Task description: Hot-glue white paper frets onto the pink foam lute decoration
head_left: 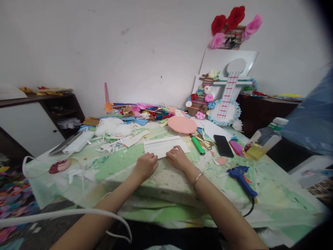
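A white sheet of paper (166, 143) with a fold line along its far side lies flat at the middle of the table. My left hand (147, 164) has its curled fingers on the paper's near left edge. My right hand (178, 158) grips the near edge farther right, the fingers bent over it. Just past the paper is a round pink cardboard piece (182, 125) with a short striped neck. A green utility knife (198, 146) rests to the right of the paper, with a black phone (223, 146) beyond it.
A blue glue gun (242, 181) lies at the right, near a bottle of yellow liquid (265, 142). Paper scraps (114, 128) and a white power strip (78, 142) cover the left. Decorated paper instruments (226, 100) lean against the wall. A white cable (65, 212) crosses the lower left.
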`<state>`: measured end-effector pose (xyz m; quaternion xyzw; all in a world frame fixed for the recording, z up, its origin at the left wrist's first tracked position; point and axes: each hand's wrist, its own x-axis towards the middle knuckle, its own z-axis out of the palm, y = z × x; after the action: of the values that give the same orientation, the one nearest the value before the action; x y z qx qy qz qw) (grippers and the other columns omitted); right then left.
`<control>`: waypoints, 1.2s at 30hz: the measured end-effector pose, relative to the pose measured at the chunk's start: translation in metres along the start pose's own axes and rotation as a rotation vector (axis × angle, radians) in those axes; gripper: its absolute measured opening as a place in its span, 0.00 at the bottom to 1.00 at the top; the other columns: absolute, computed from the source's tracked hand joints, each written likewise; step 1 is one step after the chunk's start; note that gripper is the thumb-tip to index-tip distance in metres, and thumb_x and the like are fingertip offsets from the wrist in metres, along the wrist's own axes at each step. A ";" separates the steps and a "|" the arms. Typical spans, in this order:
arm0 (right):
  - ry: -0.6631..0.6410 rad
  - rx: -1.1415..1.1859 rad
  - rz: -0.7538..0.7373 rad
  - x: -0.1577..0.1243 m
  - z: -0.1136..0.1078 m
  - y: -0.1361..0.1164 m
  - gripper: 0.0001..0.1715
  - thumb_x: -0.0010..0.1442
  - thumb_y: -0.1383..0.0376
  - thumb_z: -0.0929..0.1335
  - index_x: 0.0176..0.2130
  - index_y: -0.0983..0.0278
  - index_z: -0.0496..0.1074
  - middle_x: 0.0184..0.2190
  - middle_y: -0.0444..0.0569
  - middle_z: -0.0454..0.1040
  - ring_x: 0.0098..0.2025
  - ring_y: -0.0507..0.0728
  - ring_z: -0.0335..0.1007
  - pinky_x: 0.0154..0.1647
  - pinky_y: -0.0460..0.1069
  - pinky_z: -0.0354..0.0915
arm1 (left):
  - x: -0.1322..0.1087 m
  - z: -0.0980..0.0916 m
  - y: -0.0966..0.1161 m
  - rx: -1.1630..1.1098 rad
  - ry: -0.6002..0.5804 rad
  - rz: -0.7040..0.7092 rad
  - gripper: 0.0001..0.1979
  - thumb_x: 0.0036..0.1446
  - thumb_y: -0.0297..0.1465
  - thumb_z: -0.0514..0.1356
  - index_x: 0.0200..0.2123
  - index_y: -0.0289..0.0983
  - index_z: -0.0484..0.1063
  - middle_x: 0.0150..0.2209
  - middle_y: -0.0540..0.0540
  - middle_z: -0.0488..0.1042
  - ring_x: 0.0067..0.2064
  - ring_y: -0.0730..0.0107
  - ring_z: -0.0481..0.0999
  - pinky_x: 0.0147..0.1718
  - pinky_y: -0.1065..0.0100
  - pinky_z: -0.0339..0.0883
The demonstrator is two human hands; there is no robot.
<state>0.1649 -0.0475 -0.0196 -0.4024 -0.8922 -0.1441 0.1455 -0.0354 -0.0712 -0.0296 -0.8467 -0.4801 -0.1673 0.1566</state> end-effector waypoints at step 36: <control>0.025 0.004 -0.044 0.000 -0.003 0.001 0.13 0.62 0.70 0.61 0.27 0.64 0.70 0.26 0.48 0.76 0.33 0.53 0.67 0.44 0.49 0.51 | -0.032 -0.009 -0.035 -0.335 0.216 -0.013 0.10 0.57 0.29 0.53 0.41 0.37 0.71 0.41 0.42 0.74 0.44 0.64 0.72 0.45 0.65 0.66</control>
<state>0.1664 -0.0478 -0.0172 -0.3807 -0.8992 -0.1505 0.1544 -0.0825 -0.0821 -0.0318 -0.8349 -0.4316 -0.3357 0.0630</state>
